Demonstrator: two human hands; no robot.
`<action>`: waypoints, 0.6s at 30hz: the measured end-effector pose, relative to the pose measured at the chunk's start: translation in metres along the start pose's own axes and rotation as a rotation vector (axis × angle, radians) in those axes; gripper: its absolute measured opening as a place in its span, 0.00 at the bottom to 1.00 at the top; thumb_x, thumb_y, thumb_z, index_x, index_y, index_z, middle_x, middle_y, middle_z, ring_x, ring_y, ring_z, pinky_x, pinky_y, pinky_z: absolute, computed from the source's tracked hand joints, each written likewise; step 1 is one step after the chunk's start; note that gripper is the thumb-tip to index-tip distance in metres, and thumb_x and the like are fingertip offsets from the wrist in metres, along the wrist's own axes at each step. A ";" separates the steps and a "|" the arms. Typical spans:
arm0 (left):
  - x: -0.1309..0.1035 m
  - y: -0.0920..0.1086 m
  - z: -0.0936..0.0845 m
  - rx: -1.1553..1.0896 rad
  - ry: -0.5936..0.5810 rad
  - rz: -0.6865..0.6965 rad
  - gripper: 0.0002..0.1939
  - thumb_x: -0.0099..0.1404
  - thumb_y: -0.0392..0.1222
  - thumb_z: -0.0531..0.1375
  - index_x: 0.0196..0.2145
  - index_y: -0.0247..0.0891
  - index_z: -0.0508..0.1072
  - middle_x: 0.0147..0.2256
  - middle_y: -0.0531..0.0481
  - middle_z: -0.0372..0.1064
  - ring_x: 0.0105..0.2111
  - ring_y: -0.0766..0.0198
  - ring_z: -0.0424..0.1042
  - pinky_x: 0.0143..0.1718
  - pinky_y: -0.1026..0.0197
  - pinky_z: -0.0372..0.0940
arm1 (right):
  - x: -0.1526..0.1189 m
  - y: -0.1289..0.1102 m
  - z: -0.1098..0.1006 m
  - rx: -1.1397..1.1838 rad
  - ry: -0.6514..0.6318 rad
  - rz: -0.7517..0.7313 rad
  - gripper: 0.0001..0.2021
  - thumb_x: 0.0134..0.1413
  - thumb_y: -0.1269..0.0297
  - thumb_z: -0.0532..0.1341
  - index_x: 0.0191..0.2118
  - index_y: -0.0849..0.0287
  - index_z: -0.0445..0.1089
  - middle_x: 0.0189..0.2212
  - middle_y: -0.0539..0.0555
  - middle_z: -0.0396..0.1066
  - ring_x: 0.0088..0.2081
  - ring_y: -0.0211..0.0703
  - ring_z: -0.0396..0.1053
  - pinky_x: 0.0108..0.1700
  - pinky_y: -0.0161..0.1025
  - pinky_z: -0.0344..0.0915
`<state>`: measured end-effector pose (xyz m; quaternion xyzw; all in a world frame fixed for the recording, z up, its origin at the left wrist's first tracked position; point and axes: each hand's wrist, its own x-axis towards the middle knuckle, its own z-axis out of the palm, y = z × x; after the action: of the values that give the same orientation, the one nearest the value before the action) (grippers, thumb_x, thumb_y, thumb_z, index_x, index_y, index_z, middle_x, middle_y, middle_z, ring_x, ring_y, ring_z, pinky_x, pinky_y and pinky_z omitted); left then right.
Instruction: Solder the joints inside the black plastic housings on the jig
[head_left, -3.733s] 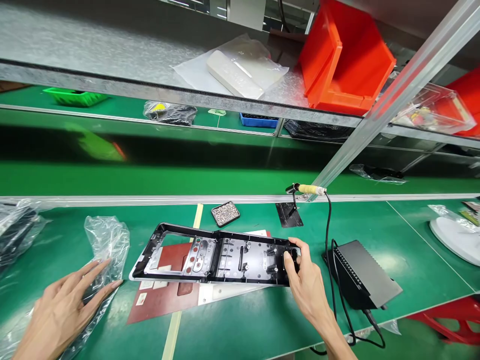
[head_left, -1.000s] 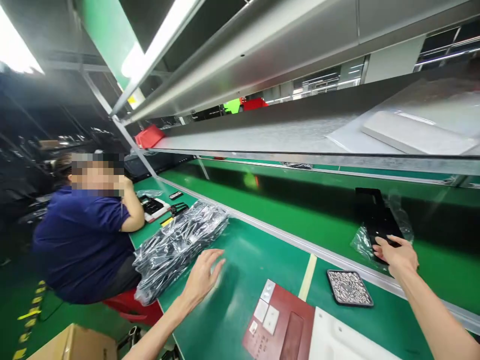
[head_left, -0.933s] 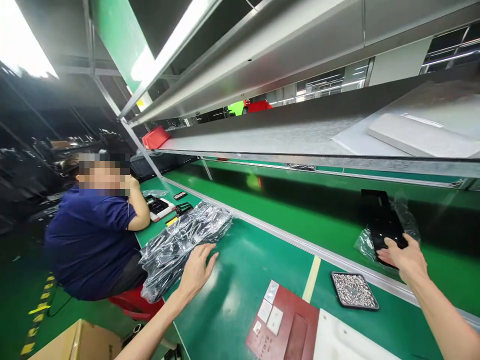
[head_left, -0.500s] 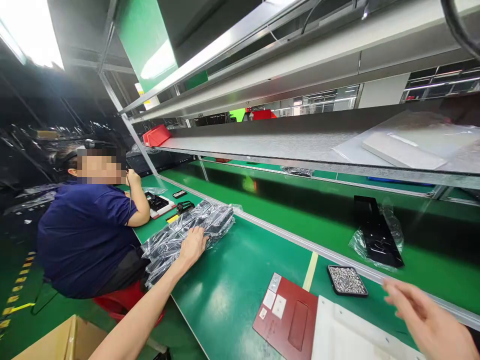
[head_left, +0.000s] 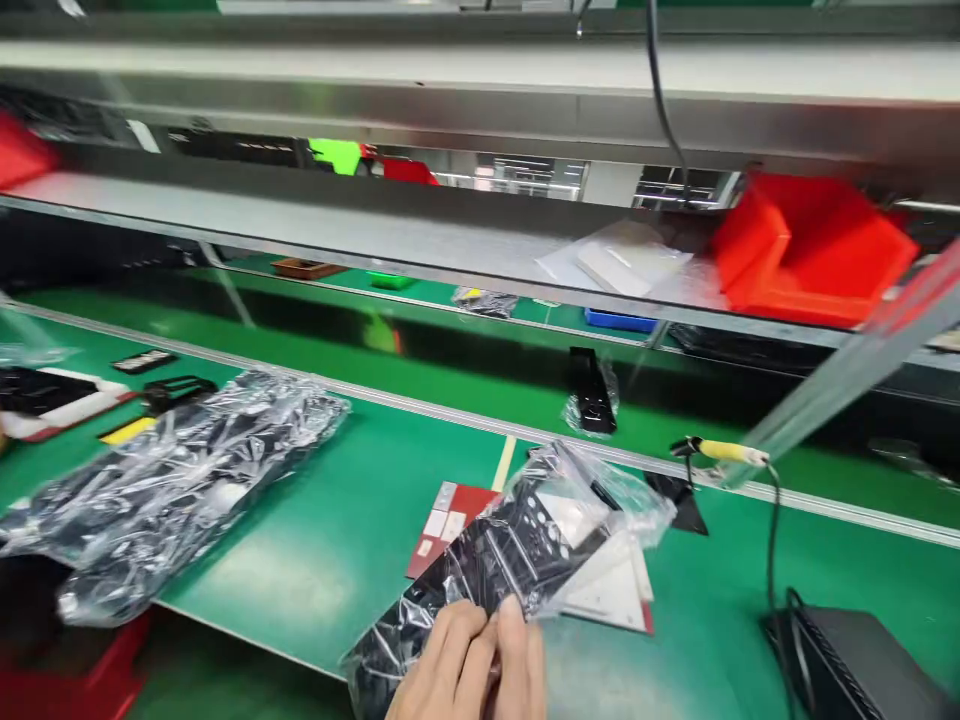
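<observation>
A long black plastic panel in a clear plastic bag [head_left: 480,560] lies slantwise in front of me, over the red and white fixture [head_left: 611,585]. My left hand [head_left: 442,665] is closed on the bag's near side, its fingers curled. Right against it, my right hand [head_left: 521,660] pinches the same bag; the two hands overlap, and their fingertips are partly hidden. The panel shows several round holes near its far end, where loose film bunches up. To the left, a pile of bagged black parts [head_left: 202,470] rests on the green table.
A yellow-handled electric screwdriver [head_left: 724,452] and its cable are on the right, near a black box [head_left: 862,660]. Another black panel [head_left: 592,390] lies beyond the metal rail. A red bin [head_left: 817,250] sits on the shelf. A red stool [head_left: 82,670] stands at lower left.
My view has swung right, and the co-worker is almost out of view. My left hand has left the pile; both hands are now together on a bagged black panel over the fixture.
</observation>
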<state>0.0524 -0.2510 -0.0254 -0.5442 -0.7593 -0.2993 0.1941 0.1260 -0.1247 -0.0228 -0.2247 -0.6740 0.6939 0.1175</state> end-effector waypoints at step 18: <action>-0.023 0.051 0.049 -1.114 -0.275 -0.945 0.35 0.68 0.64 0.55 0.62 0.36 0.65 0.56 0.39 0.71 0.55 0.48 0.70 0.60 0.51 0.64 | -0.110 0.100 -0.064 -0.306 0.177 0.383 0.36 0.56 0.33 0.56 0.59 0.55 0.72 0.55 0.62 0.74 0.60 0.63 0.68 0.64 0.52 0.63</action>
<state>0.1099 -0.2231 -0.0637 -0.2100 -0.6655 -0.6208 -0.3571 0.2658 -0.1261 -0.1040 -0.4232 -0.7033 0.5712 0.0070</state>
